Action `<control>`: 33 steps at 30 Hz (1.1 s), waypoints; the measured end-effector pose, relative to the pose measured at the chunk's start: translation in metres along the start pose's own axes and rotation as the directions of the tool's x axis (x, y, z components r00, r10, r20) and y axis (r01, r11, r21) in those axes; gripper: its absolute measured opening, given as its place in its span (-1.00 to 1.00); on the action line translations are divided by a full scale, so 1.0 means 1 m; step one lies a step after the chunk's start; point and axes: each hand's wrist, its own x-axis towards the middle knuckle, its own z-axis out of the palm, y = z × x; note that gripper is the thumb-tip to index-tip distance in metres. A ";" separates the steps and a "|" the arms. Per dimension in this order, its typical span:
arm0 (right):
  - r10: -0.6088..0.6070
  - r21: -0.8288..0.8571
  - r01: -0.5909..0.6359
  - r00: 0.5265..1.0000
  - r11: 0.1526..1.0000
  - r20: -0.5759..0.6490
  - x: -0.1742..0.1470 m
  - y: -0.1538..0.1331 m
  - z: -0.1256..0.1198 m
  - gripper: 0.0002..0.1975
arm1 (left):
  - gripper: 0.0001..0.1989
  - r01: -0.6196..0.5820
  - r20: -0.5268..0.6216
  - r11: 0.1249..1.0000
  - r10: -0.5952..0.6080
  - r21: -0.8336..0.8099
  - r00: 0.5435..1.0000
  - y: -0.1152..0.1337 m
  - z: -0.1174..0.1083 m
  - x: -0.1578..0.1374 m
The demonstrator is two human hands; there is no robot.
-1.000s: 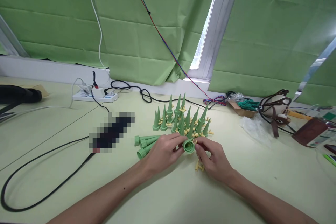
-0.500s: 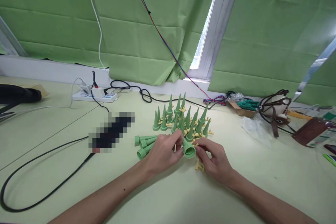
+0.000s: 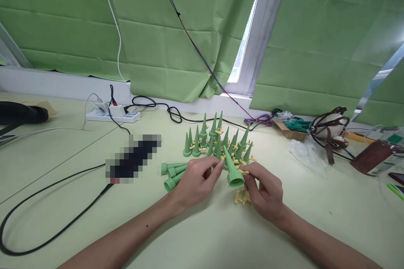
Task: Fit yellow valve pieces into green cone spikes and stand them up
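My right hand (image 3: 267,191) pinches the small yellow valve (image 3: 243,171) on the side of a green plant watering spike (image 3: 234,175), raised above the table. This spike tilts with its point up and away and its hollow, threaded end toward me. Just left of it is my left hand (image 3: 200,180), thumb and forefinger curved with their tips close together and no held thing visible. Behind the hands stands a cluster of green spikes (image 3: 196,145), points up, many with yellow valves. Several spikes (image 3: 172,172) lie beside my left hand. Loose yellow valves (image 3: 241,197) lie below the raised spike.
A pixelated dark object (image 3: 134,159) with a black cable lies to the left. A power strip (image 3: 113,114) is near the wall. On the right are a cardboard box (image 3: 288,131), a clear plastic bag (image 3: 306,155) and a brown pouch (image 3: 368,159).
The spike has moved slightly right, out of my left hand's fingers, and its point now shows upright. My right hand has shifted right with it, uncovering more of the loose valves.
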 end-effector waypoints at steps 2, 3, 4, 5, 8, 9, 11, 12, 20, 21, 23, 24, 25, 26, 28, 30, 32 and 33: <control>-0.005 -0.034 0.004 1.000 0.999 -0.010 0.000 0.002 0.000 -0.70 | -0.62 0.016 0.031 0.999 -0.014 -0.050 0.999 0.002 -0.002 0.001; -0.009 -0.051 0.009 1.000 0.999 0.001 0.001 0.002 0.000 -0.71 | -0.59 0.021 0.054 0.997 -0.017 -0.074 0.998 0.003 -0.002 0.002; -0.014 -0.067 0.015 1.000 0.998 0.014 0.002 0.003 0.000 -0.72 | -0.57 0.026 0.080 0.996 -0.019 -0.091 0.997 0.004 -0.003 0.002; -0.018 -0.079 0.020 0.999 0.997 0.028 0.003 0.003 0.000 -0.73 | -0.55 0.032 0.103 0.995 -0.022 -0.099 0.994 0.004 -0.003 0.002; -0.015 -0.098 0.020 0.998 0.995 0.055 0.004 0.003 0.001 -0.77 | -0.54 0.054 0.153 0.994 -0.039 -0.097 0.987 0.004 -0.003 0.002; -0.009 -0.099 0.015 0.998 0.995 0.062 0.004 0.003 0.001 -0.78 | -0.56 0.064 0.162 0.993 -0.048 -0.098 0.986 0.003 -0.003 0.002; 0.008 -0.097 -0.001 0.997 0.995 0.071 0.005 0.002 0.001 -0.79 | -0.59 0.075 0.173 0.992 -0.057 -0.101 0.983 0.002 -0.003 0.001; 0.014 -0.096 -0.007 0.997 0.995 0.074 0.005 0.002 0.001 -0.79 | -0.61 0.077 0.177 0.992 -0.059 -0.100 0.983 0.002 -0.003 0.001; 0.070 -0.087 -0.062 0.994 0.994 0.083 0.005 0.004 0.001 -0.82 | -0.76 0.057 0.221 0.998 -0.050 -0.026 0.974 -0.001 -0.004 0.001; 0.079 -0.087 -0.072 0.993 0.994 0.085 0.005 0.005 0.001 -0.82 | -0.76 0.049 0.222 0.999 -0.044 -0.016 0.974 -0.002 -0.004 0.001; 0.095 -0.085 -0.088 0.991 0.993 0.092 0.004 0.006 0.001 -0.83 | -0.78 0.030 0.219 1.000 -0.029 0.000 0.975 -0.002 -0.004 0.000; 0.102 -0.085 -0.094 0.990 0.992 0.095 0.003 0.007 0.002 -0.83 | -0.78 0.020 0.217 1.000 -0.021 0.005 0.976 -0.003 -0.004 0.000; 0.108 -0.087 -0.100 0.989 0.991 0.096 0.003 0.008 0.002 -0.83 | -0.78 0.012 0.218 1.000 -0.013 0.008 0.976 -0.003 -0.004 0.000; 0.113 -0.088 -0.104 0.989 0.991 0.097 0.003 0.008 0.002 -0.83 | -0.78 0.003 0.217 1.000 -0.005 0.009 0.976 -0.003 -0.004 0.000; 0.122 -0.091 -0.113 0.988 0.989 0.098 0.003 0.008 0.002 -0.84 | -0.78 -0.011 0.214 1.000 0.008 0.010 0.977 -0.003 -0.005 -0.001; 0.129 -0.091 -0.120 0.986 0.989 0.102 0.003 0.008 0.002 -0.84 | -0.77 -0.022 0.212 1.000 0.019 0.009 0.977 -0.004 -0.005 -0.001; 0.134 -0.089 -0.124 0.985 0.988 0.108 0.003 0.008 0.002 -0.85 | -0.76 -0.032 0.207 0.999 0.032 -0.002 0.978 -0.004 -0.005 -0.001; 0.136 -0.089 -0.127 0.985 0.988 0.110 0.003 0.008 0.002 -0.85 | -0.76 -0.036 0.203 0.999 0.037 -0.009 0.979 -0.005 -0.004 -0.001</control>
